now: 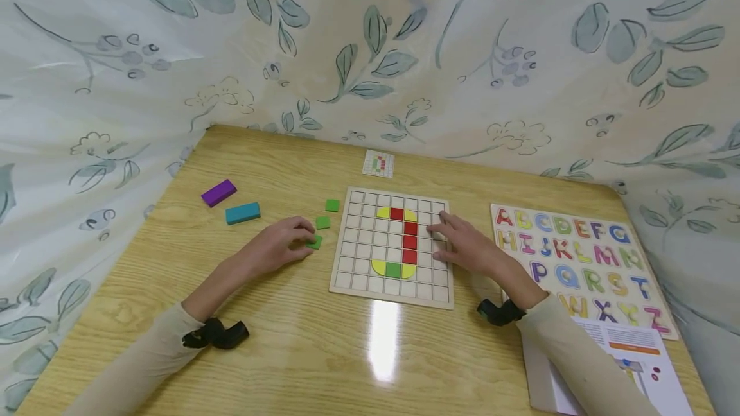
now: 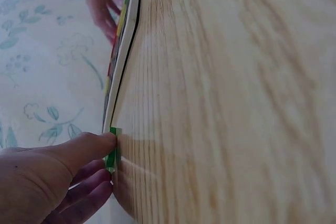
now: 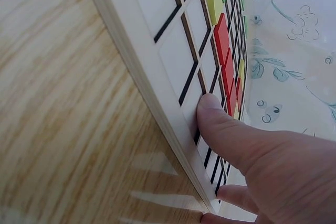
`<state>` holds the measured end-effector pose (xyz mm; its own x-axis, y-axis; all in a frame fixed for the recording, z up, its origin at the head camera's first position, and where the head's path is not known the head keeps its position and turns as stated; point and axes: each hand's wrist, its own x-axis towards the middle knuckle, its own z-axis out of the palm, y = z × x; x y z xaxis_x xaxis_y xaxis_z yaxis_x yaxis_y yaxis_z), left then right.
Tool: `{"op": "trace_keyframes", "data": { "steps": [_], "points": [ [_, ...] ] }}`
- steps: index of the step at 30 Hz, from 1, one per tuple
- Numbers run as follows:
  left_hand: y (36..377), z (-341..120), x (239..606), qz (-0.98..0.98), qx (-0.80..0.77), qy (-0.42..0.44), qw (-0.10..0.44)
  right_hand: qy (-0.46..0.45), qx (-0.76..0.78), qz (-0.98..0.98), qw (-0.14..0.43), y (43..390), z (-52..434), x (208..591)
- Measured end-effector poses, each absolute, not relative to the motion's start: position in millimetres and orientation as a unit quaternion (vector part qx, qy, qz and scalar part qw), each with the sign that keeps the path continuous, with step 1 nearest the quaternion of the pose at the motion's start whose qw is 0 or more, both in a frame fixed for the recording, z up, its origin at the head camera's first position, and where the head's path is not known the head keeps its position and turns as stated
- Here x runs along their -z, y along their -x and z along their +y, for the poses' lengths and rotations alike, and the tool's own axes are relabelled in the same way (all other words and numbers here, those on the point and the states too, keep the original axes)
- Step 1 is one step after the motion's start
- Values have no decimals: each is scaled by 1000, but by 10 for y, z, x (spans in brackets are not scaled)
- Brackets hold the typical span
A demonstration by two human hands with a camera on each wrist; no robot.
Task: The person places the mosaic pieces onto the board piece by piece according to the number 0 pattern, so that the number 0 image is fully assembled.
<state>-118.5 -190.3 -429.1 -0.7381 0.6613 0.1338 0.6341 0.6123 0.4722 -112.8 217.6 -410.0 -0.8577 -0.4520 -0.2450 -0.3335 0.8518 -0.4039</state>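
Observation:
My left hand (image 1: 282, 244) is left of the gridded wooden board (image 1: 360, 250), thumb and fingertips pinching a green square tile (image 1: 315, 242) at the table surface. In the left wrist view the same green tile (image 2: 111, 153) shows between thumb and fingers. Two more green tiles (image 1: 323, 222) lie just beyond it. On the board, red squares (image 1: 410, 242), yellow rounded pieces (image 1: 378, 267) and one green square (image 1: 393, 269) form part of an outline. My right hand (image 1: 467, 246) rests on the board's right edge, its thumb (image 3: 220, 119) lying on the grid with nothing held.
A small pattern card (image 1: 378, 164) lies behind the board. Purple (image 1: 219, 192) and blue blocks (image 1: 243, 213) are at the left. An alphabet puzzle board (image 1: 534, 242) sits on the right, with a printed white box or booklet (image 1: 650, 364) overlapping its near end. Floral cloth surrounds the table.

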Motion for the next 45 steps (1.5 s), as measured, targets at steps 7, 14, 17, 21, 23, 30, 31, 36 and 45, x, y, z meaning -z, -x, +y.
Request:
{"op": "trace_keyframes", "data": {
  "steps": [7, 14, 17, 21, 23, 30, 31, 36, 45],
  "points": [
    [1146, -1908, 4286, 897, -251, -364, 22, 211, 176, 946, 169, 1108, 2178, 4127],
    [1153, -1914, 4310, 891, -255, -375, 1, 212, 179, 946, 169, 1117, 2182, 4125],
    [1165, -1908, 4321, 889, -261, -377, -4, 211, 182, 946, 168, 1116, 2188, 4118],
    [1180, -1892, 4326, 886, -276, -372, 2, 215, 179, 946, 162, 1119, 2197, 4123],
    [1181, -1882, 4320, 884, -286, -369, 12, 218, 176, 947, 159, 1122, 2197, 4128],
    [1182, -1850, 4316, 878, -297, -374, 23, 224, 177, 946, 155, 1123, 2190, 4130],
    [1184, -1845, 4320, 878, -297, -375, 22, 225, 177, 946, 154, 1122, 2188, 4127],
    [1199, -1808, 4337, 874, -297, -384, 13, 227, 177, 946, 149, 1129, 2182, 4120],
    [1239, -1665, 4307, 866, -297, -403, 2, 216, 172, 949, 155, 1161, 2173, 4112]
  ]
}}
